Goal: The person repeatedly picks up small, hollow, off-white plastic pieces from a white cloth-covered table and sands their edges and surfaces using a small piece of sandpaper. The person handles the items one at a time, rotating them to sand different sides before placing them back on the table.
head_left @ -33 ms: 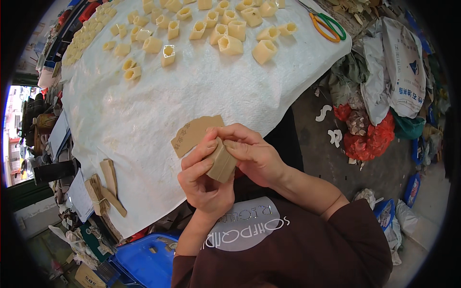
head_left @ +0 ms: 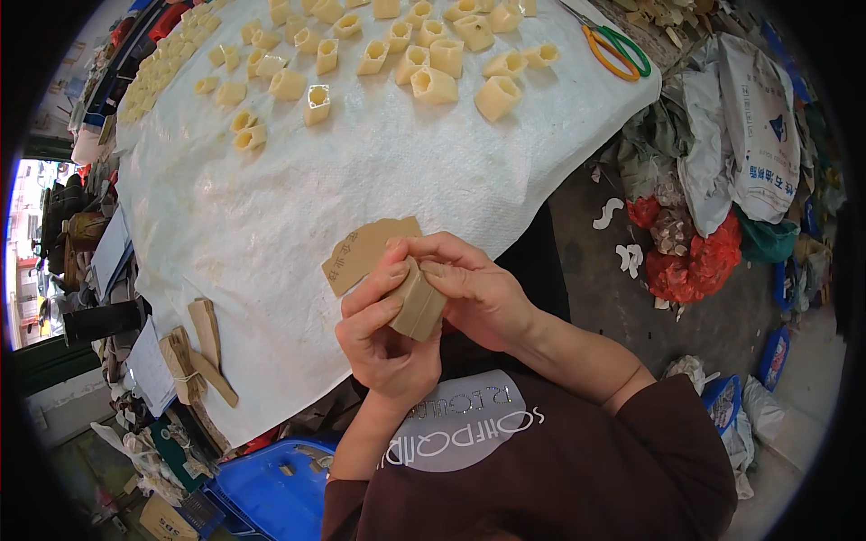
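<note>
Both hands are closed round a small brown block (head_left: 419, 307), its sides covered in what looks like smooth brown paper or tape. It is held tilted above the near edge of the table. My left hand (head_left: 383, 335) wraps it from the left and below. At its upper end press the thumb and fingers of my right hand (head_left: 483, 287). A flat piece of brown card (head_left: 356, 255) with a wavy edge and dark writing lies just behind my left fingers, on the white sheet (head_left: 244, 207). Whatever sits inside the block's covering is hidden.
Many pale yellow hollow blocks (head_left: 434, 87) stand across the far part of the table. Scissors (head_left: 617, 52) with orange and green handles lie far right. Brown strips (head_left: 205, 332) rest at the left edge. A blue tub (head_left: 275, 487) sits below; red bags (head_left: 713, 257) are on the floor.
</note>
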Demonstrator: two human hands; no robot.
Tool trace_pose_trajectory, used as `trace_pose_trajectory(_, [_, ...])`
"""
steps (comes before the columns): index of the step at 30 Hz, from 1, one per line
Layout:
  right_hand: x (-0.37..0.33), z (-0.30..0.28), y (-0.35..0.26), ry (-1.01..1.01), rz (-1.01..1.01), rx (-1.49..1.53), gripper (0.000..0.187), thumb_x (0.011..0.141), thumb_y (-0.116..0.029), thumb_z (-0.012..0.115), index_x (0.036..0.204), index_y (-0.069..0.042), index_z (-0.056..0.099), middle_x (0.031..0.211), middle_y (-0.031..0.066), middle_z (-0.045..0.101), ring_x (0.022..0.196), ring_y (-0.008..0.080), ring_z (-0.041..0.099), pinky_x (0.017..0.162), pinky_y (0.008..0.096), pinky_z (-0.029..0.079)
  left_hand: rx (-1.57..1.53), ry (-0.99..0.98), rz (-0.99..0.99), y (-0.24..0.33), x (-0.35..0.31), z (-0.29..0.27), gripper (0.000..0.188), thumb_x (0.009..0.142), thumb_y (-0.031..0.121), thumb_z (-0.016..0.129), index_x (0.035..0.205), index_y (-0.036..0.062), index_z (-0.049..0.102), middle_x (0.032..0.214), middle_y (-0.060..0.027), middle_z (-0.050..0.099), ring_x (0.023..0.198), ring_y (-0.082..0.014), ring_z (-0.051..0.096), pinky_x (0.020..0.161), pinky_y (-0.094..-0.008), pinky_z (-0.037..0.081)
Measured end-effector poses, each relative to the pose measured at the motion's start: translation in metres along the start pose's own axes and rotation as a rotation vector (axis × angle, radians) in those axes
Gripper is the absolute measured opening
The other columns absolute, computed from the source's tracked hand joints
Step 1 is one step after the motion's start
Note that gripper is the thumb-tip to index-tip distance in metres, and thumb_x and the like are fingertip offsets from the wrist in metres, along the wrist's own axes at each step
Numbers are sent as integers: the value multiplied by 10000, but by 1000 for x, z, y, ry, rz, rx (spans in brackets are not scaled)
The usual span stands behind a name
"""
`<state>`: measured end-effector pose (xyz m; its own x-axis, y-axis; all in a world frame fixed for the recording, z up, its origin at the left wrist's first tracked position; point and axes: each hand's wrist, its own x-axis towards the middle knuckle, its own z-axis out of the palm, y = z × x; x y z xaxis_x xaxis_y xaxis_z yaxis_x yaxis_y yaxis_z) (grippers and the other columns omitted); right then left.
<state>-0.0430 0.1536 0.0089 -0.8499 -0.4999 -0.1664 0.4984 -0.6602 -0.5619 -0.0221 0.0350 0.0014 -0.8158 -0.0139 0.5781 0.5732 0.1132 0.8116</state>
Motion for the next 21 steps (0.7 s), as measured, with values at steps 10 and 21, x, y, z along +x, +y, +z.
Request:
trace_pose_trajectory(10, [-4,9,-11,60,-146,-464,296,879,-147,466,1110,26,533,984,54,564,881,95,519,768,244,426,27,17,79,-15,8,-4,527,674,-110,660,1034,82,326,1194,-182,445,1177,-428,408,973,-514,354])
trace_pose_trajectory(21, [-2,7,-8,116,-94,-352,229,887,-110,469,1060,15,552,895,20,560,740,53,501,654,211,431,32,-63,89,-16,10,-4,507,714,-88,650,1036,101,307,1210,-247,448,1145,-402,451,935,-465,412])
